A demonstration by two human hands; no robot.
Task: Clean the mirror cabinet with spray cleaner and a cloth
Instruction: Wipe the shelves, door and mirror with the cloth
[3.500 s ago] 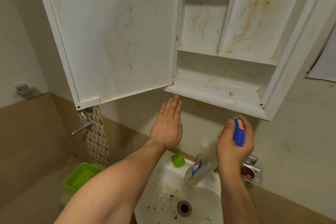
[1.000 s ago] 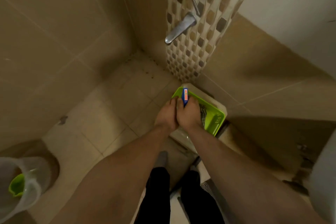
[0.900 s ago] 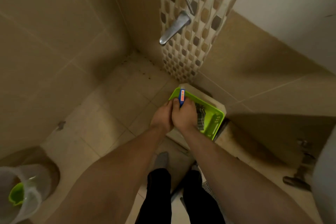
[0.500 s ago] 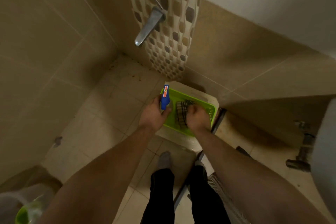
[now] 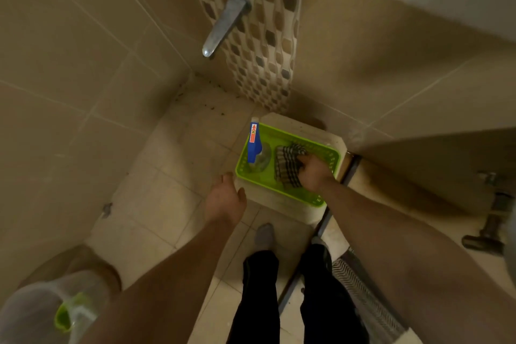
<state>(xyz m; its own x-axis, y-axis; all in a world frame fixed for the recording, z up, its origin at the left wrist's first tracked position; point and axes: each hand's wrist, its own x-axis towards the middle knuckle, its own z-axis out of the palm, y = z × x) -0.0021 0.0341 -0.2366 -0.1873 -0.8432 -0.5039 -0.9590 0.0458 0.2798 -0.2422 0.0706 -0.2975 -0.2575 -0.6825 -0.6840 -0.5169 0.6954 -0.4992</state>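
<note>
Your right hand (image 5: 312, 173) in the green basket (image 5: 331, 156), fingers (image 5: 303, 160) curled round the checked cloth (image 5: 286, 166).
Soft, light, limp: gather it mid-fold. Your left hand (image 5: 224, 201) is empty and relaxed, near the spray bottle (image 5: 254, 148) in the basket.

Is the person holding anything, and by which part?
The right hand grips the checked cloth along its right side, in the green basket; the left hand holds nothing.

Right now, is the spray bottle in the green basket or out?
In. The spray bottle sits at the left end of the green basket, beside the checked cloth.
</note>
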